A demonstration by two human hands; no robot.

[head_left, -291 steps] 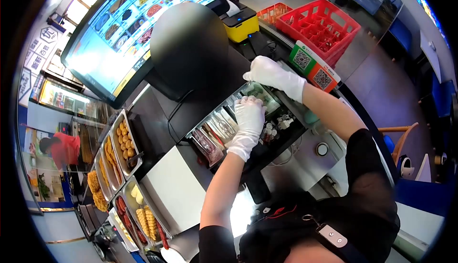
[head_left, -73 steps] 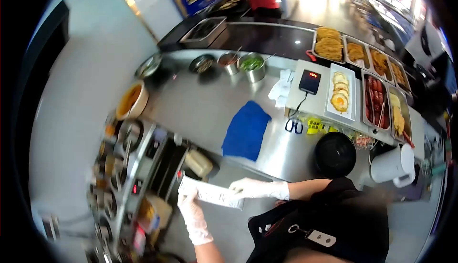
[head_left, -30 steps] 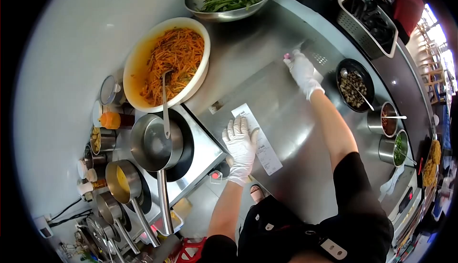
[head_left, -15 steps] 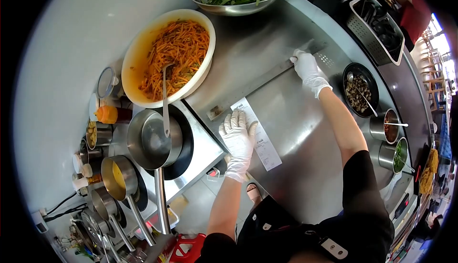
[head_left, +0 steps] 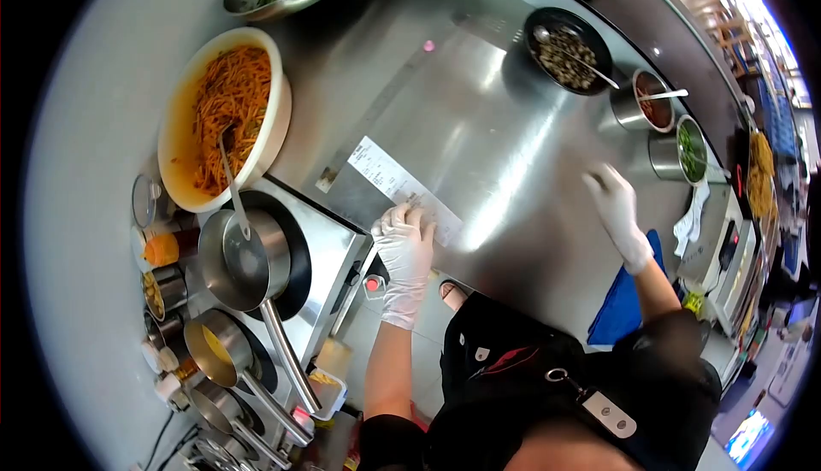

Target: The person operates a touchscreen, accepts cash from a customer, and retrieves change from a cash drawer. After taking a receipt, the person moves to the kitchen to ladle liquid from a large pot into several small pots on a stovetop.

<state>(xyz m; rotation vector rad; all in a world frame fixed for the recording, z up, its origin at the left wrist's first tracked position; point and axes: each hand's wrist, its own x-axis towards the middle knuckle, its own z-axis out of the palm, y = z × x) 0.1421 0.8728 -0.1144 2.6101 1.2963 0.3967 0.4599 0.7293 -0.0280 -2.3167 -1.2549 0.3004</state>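
My left hand (head_left: pixel 404 244), in a thin white glove, has its fingers curled onto the printed paper receipt (head_left: pixel 380 170), towards its lower end. The receipt lies slantwise on the steel counter, its top close to a flat metal strip (head_left: pixel 376 110). A small pink piece (head_left: pixel 428 45) sits on that strip, farther off. My right hand (head_left: pixel 617 214), also gloved, is over the counter's right side. Its fingers are slightly bent and apart, somewhat blurred, and nothing shows in them.
A big white bowl of shredded carrot (head_left: pixel 275 125) stands left, with a steel bowl of greens (head_left: pixel 295 2) behind. Saucepans (head_left: pixel 278 257) crowd the left front. A black bowl (head_left: pixel 605 31) and steel pots (head_left: pixel 627 110) line the right side. A blue item (head_left: pixel 617 304) hangs below.
My right hand has left the metal strip and drawn back right and nearer, uncovering the pink piece. My left hand has gone from lying flat on the receipt to curled fingers near its lower end.
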